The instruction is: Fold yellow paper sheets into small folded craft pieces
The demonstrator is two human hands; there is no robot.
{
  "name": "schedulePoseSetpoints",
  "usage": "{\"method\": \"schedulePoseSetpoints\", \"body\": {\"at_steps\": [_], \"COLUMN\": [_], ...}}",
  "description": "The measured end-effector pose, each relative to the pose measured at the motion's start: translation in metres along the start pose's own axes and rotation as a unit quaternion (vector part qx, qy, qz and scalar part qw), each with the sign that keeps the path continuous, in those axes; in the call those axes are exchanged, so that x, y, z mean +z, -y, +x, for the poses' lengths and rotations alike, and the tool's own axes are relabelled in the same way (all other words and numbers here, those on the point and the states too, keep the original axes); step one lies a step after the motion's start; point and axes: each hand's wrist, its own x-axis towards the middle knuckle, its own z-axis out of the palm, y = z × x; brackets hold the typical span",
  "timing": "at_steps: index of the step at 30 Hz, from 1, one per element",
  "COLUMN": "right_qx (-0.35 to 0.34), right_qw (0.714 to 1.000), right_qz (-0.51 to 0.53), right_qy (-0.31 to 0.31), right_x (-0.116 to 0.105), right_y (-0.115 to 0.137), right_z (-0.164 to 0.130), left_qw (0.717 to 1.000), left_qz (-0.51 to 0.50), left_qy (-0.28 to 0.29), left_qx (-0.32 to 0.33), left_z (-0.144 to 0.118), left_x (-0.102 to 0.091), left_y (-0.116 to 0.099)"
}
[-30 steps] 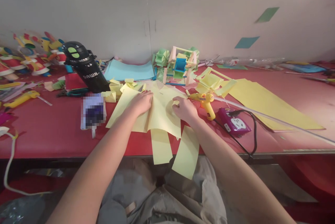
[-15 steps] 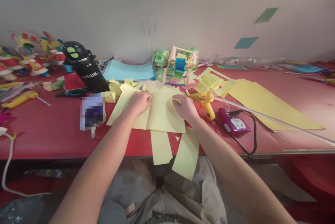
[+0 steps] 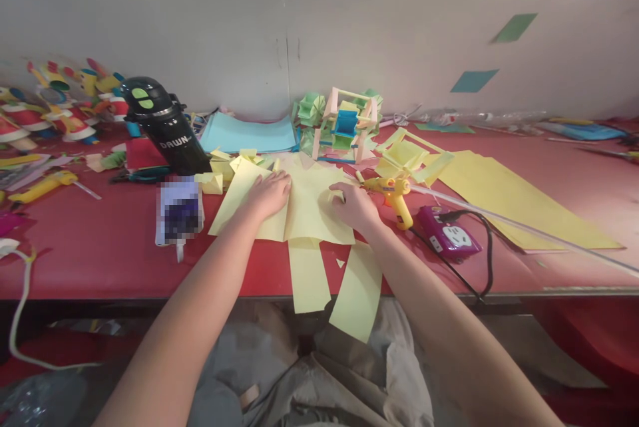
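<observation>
A pale yellow paper sheet (image 3: 312, 207) with a crease down its middle lies on the red tabletop in front of me, its lower edge slightly raised. My left hand (image 3: 269, 195) rests flat on the sheet's left half, fingers stretched forward. At the right edge, my right hand (image 3: 354, 204) has its fingers curled over the paper, thumb and index finger around its margin; the exact contact is partly hidden. Below the sheet, two yellow paper strips (image 3: 308, 281) (image 3: 358, 294) stick out past the table edge. A yellow glue gun (image 3: 394, 195) lies just right of my right hand.
A purple power socket (image 3: 449, 234) with a black cable and yellow sheets (image 3: 524, 201) lie to the right. Behind stand a stick-and-paper wheel model (image 3: 344, 124), blue paper (image 3: 249, 132) and a black bottle (image 3: 172, 128). At left are a phone-like blurred object (image 3: 180, 211) and another glue gun (image 3: 44, 187).
The sheet's lower edge has lifted and bowed slightly near the crease. Both hands stay in nearly the same places; the whole view has shifted a little.
</observation>
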Motion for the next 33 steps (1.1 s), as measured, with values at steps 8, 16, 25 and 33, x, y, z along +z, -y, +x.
{"method": "schedulePoseSetpoints", "body": {"at_steps": [8,16,25,33], "right_qx": [0.001,0.006,-0.019,0.0], "right_qw": [1.0,1.0,0.995,0.998], "right_qz": [0.0,0.031,0.087,0.057], "right_qy": [0.009,-0.001,-0.052,-0.029], "right_x": [-0.0009,-0.0021,-0.001,-0.0009], "right_y": [0.0014,0.0011,-0.0051,-0.0042], "right_z": [-0.0012,-0.0015,0.002,0.001], "left_qw": [1.0,0.998,0.998,1.0], "left_qz": [0.0,-0.017,-0.007,-0.002], "left_qy": [0.001,-0.054,-0.056,0.0], "left_qx": [-0.011,-0.008,0.024,0.011], "left_z": [-0.0004,-0.0025,-0.003,-0.0019], "left_x": [0.001,-0.0001,-0.0016,0.0035], "left_y": [0.0004,-0.0024,-0.0004,0.0021]}}
